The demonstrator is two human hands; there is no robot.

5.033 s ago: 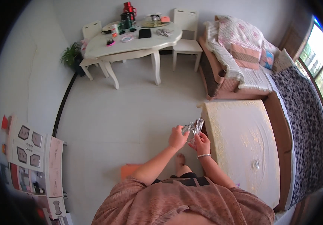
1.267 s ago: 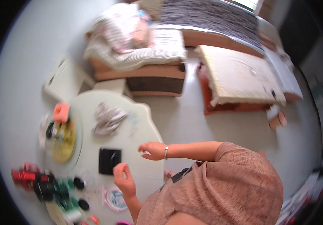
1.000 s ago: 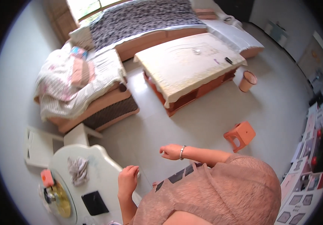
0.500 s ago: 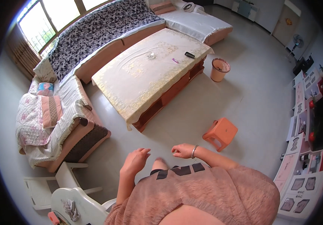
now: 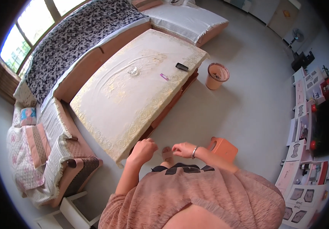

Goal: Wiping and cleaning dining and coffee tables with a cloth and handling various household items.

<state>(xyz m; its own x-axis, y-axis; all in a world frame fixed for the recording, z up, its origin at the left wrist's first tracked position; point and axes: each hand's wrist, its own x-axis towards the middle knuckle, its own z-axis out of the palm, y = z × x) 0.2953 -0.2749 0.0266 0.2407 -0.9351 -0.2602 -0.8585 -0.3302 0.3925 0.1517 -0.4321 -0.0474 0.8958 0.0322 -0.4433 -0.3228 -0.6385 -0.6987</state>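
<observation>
Both hands hang in the air in front of my body, and nothing shows in either. My left hand [image 5: 144,151] is beside the near corner of the long table [image 5: 107,118], its fingers loosely bent and open. To its right, my right hand [image 5: 183,150], also loosely open, has a silver bracelet [image 5: 194,152] at the wrist. The orange plastic stool [image 5: 223,149] stands just beyond my right forearm, which hides part of it. On the cream tablecloth lie a dark phone-like object [image 5: 182,66], a small pink-and-white item [image 5: 164,76] and a clear glass dish [image 5: 133,71].
An orange bin [image 5: 216,76] stands on the floor off the table's far right end. A covered sofa [image 5: 84,42] runs along the left and back, with an armchair [image 5: 76,179] near left. White cabinets [image 5: 286,179] and a dark television [image 5: 326,124] line the right. My slippered foot [image 5: 167,153] shows below.
My view has moved forward. The table is nearer and its corner is now by my left hand. The stool has come in beside my right forearm. Both hands stay raised.
</observation>
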